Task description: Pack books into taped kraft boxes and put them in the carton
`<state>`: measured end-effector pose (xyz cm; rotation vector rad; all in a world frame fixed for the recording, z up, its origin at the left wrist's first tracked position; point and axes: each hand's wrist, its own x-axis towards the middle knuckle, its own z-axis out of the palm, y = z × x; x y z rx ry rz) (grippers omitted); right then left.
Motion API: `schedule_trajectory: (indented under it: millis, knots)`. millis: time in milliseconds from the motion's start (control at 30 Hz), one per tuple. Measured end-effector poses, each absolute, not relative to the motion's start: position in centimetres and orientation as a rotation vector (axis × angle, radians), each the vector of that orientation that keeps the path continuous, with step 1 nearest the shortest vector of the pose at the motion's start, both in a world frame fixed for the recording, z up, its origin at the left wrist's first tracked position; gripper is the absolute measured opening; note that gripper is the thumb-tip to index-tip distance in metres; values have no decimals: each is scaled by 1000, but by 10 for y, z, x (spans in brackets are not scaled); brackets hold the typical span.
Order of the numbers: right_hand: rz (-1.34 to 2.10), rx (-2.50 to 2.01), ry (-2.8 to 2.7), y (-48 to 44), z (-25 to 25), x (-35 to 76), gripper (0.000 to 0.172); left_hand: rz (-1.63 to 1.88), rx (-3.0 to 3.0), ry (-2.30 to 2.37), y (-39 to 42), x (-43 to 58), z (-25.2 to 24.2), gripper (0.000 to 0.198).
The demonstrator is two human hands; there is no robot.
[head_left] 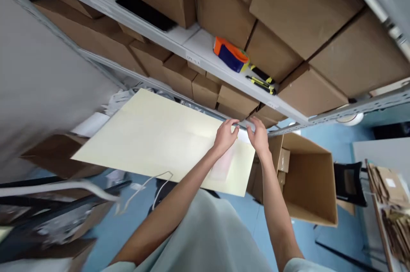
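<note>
My left hand (226, 136) is over the right part of a pale yellow tabletop (153, 131), near its far edge. Its fingers are curved, with a gap between them and the thumb. Facing it, a short way to the right, is my right hand (259, 136), also curved with the thumb apart. I make out nothing held in either hand. Between and below them a small white patch (244, 136) lies at the table's edge; its kind is unclear. A faint pinkish sheet (221, 167) rests on the tabletop below my left hand.
Above the table, a metal shelf (205, 56) bears cardboard boxes (224, 7), a dark flat device (145, 10), an orange-and-blue tape dispenser (231, 54) and yellow-black cutters (261, 84). A large open carton (309, 178) stands right. A white cable (163, 174) hangs at the near edge.
</note>
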<state>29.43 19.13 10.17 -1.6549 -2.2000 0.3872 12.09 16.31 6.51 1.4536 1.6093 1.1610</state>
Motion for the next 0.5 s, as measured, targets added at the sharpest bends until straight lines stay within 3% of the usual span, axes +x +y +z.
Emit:
schedule_trajectory:
  millis: [267,500]
  knots:
    - [68,-1491,-2266,321,179,271,41,1343,1540,1565,204,107,150,22]
    - [10,-1755,-2394,368,185,261,45,1357,1441,1591,194,87,137,22]
